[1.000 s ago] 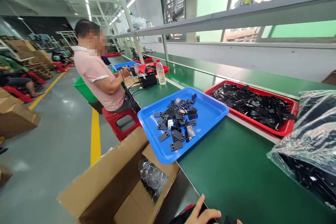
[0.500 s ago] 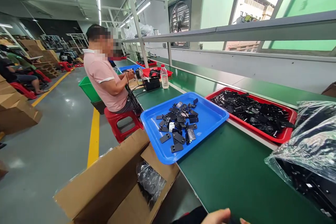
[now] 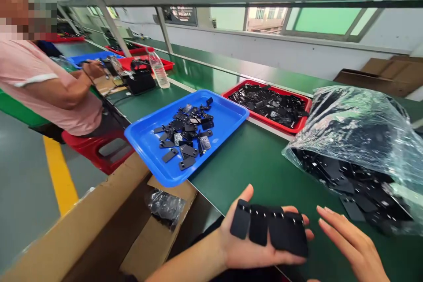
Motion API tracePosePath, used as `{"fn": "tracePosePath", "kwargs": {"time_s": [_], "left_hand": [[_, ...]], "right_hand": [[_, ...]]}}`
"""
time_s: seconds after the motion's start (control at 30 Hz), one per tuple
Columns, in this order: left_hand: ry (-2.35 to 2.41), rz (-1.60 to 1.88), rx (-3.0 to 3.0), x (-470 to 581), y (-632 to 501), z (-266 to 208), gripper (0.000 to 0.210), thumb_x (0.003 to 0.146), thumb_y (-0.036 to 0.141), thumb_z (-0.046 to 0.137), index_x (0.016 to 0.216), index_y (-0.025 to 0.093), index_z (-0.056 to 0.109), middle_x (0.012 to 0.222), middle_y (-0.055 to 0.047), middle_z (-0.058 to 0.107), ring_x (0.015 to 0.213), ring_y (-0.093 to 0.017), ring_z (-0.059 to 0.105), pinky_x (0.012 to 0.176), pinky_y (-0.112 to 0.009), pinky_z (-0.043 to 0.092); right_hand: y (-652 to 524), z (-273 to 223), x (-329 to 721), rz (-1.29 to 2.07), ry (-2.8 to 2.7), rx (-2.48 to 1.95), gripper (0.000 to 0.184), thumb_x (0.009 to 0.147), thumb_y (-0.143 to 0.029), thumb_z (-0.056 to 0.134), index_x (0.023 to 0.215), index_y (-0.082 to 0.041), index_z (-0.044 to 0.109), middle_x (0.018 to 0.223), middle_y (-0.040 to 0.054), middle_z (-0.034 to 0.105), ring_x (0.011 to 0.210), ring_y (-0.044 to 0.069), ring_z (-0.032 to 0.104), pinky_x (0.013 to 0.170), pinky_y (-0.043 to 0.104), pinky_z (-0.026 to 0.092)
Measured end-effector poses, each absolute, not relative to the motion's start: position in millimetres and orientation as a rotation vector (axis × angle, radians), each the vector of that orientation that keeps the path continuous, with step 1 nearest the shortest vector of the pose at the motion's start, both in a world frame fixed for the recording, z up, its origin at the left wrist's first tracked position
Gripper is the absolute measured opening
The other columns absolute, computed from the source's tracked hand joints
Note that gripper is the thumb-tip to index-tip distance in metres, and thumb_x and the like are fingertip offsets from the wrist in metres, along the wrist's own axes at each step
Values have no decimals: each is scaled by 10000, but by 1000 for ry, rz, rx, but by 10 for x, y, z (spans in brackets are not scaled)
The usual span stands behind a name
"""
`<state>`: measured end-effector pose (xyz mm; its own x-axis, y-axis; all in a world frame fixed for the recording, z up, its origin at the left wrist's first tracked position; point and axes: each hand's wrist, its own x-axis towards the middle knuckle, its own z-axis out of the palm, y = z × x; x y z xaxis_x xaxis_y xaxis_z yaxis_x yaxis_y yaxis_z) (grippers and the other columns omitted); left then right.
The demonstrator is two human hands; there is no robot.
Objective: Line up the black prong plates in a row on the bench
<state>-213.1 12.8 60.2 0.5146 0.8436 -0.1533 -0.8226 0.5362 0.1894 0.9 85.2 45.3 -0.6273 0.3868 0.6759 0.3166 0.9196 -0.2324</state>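
Observation:
My left hand point(image 3: 244, 253) lies palm up above the green tabletop. Across its palm and fingers it holds a row of several flat black plates point(image 3: 259, 229), each with small shiny spots along the upper edge. My right hand point(image 3: 355, 244) hovers just to the right, fingers stretched out and holding nothing I can see. Behind it, similar black plates point(image 3: 360, 198) spill from the mouth of a clear plastic bag point(image 3: 360, 119). Ahead, a blue tray point(image 3: 228, 121) carries a heap of small black plates point(image 3: 188, 130).
Behind the blue tray sits a red tray point(image 3: 309, 112) full of black parts. A plastic bottle point(image 3: 158, 70) stands farther back, near a seated person in a pink shirt point(image 3: 46, 83) who handles cables. Below the table edge at left is an open cardboard box point(image 3: 89, 216).
The view has turned right and down. My left hand has come up into view with the black plates on its palm, and my right hand now shows beside it.

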Motion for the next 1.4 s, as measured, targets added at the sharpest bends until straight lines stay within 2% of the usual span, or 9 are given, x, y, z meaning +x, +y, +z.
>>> {"fn": "tracePosePath", "kwargs": {"time_s": [0.1, 0.2, 0.37, 0.47, 0.7, 0.93, 1.27, 1.4], "left_hand": [[110, 970, 78, -2157, 204, 684, 794, 827, 707, 363, 1279, 80, 542, 1464, -157, 440, 1400, -322, 313, 1085, -460, 238], [48, 930, 36, -2151, 257, 750, 834, 848, 715, 327, 1328, 53, 494, 1480, -173, 418, 1408, -328, 301, 1099, -468, 232], [0, 842, -15, -2109, 289, 773, 878, 860, 720, 321, 1385, 23, 420, 1410, -193, 499, 1383, -319, 364, 1124, -445, 208], [5, 821, -1, -2084, 298, 769, 879, 871, 720, 299, 1392, 22, 414, 1378, -196, 532, 1373, -317, 387, 1123, -427, 209], [15, 770, 39, -2056, 316, 765, 844, 898, 703, 243, 1373, 40, 461, 1358, -180, 561, 1370, -312, 399, 1134, -408, 193], [34, 746, 66, -2034, 303, 773, 786, 922, 663, 238, 1374, 64, 474, 1388, -174, 536, 1385, -324, 376, 1147, -440, 166], [24, 744, 88, -2049, 333, 757, 825, 915, 678, 236, 1422, 48, 401, 1462, -200, 443, 1415, -352, 315, 1158, -475, 140], [-2, 735, 126, -2061, 339, 756, 832, 911, 681, 255, 1433, 45, 384, 1469, -196, 436, 1424, -350, 296, 1167, -472, 121]], "right_hand": [[717, 618, 35, 186, -2192, -645, 657, 848, -590, 585, 1382, -226, 472, 1289, 129, 578, 1127, 308, 591, 916, 463, 504], [584, 700, -43, 270, -2110, -735, 675, 842, -593, 591, 1392, -227, 455, 1325, 141, 543, 1188, 321, 544, 943, 508, 486], [544, 745, -47, 382, -2185, -781, 754, 823, -513, 665, 1453, -241, 355, 1419, 136, 470, 1319, 336, 433, 1024, 570, 430], [546, 764, -19, 436, -2244, -764, 770, 825, -417, 696, 1468, -231, 314, 1391, 129, 510, 1364, 328, 379, 1042, 571, 419], [538, 739, -40, 512, -2178, -726, 764, 793, -286, 746, 1447, -254, 351, 1298, 93, 585, 1336, 304, 411, 1046, 539, 423], [531, 736, -24, 565, -2144, -727, 777, 780, -273, 761, 1444, -258, 356, 1319, 79, 572, 1337, 294, 403, 1047, 514, 423], [525, 705, 4, 680, -2065, -736, 889, 761, -273, 779, 1488, -289, 268, 1390, 74, 510, 1357, 297, 387, 1085, 527, 388], [528, 709, 23, 678, -2054, -740, 882, 755, -281, 784, 1483, -279, 286, 1392, 79, 504, 1356, 302, 387, 1094, 531, 378]]}}
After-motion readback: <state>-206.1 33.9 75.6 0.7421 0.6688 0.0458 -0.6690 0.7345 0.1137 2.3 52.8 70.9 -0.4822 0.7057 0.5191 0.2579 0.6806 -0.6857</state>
